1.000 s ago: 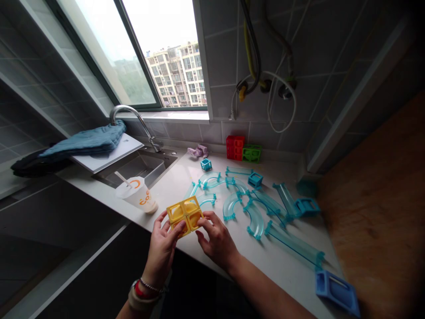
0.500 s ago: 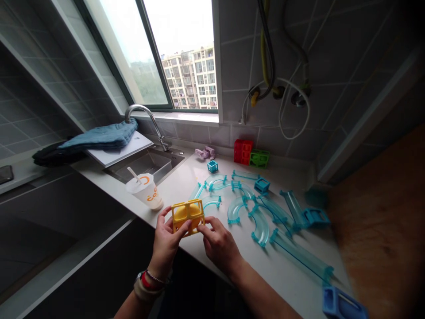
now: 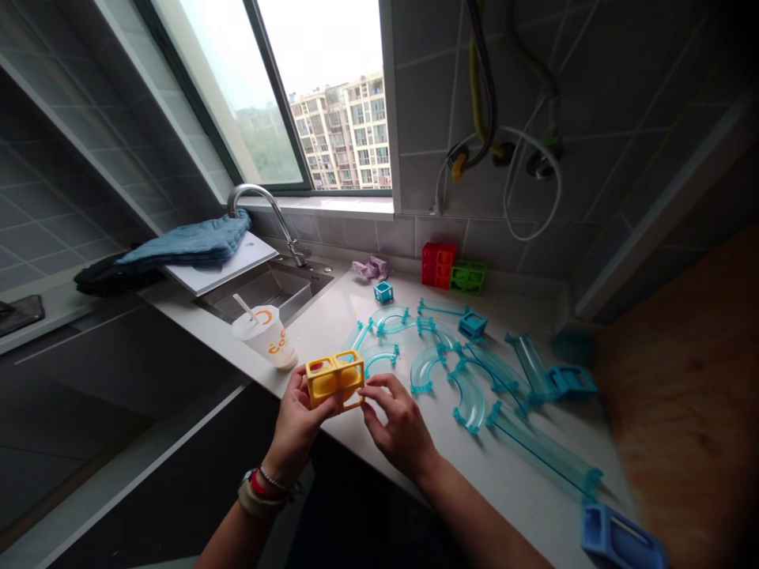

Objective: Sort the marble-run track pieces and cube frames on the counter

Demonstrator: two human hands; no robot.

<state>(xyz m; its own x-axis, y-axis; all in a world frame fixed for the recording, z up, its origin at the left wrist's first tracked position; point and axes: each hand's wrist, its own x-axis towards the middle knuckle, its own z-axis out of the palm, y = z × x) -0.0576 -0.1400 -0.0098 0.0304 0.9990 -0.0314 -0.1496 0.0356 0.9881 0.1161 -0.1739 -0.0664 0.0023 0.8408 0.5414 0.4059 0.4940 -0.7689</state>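
Observation:
A yellow openwork block (image 3: 335, 381) is held up over the front edge of the white counter (image 3: 332, 316). My left hand (image 3: 300, 419) grips its left side, thumb across the lower front. At its lower right corner, the fingertips of my right hand (image 3: 396, 419) touch the block, with thumb and fingers curved apart around the corner. Beyond my hands lie clear teal track pieces, some curved (image 3: 471, 401) and some straight (image 3: 545, 450). A red block (image 3: 439, 265) and a green block (image 3: 468, 276) stand by the wall.
A drink cup (image 3: 269, 338) stands left of my hands, in front of the sink (image 3: 254, 288). Small teal blocks (image 3: 383, 292) and a larger blue block (image 3: 620, 537) sit on the counter. Purple crumpled cloth (image 3: 370, 268) lies near the wall.
The yellow block has turned slightly in my left hand, and my right thumb has moved down from its front. The whole view has shifted a little.

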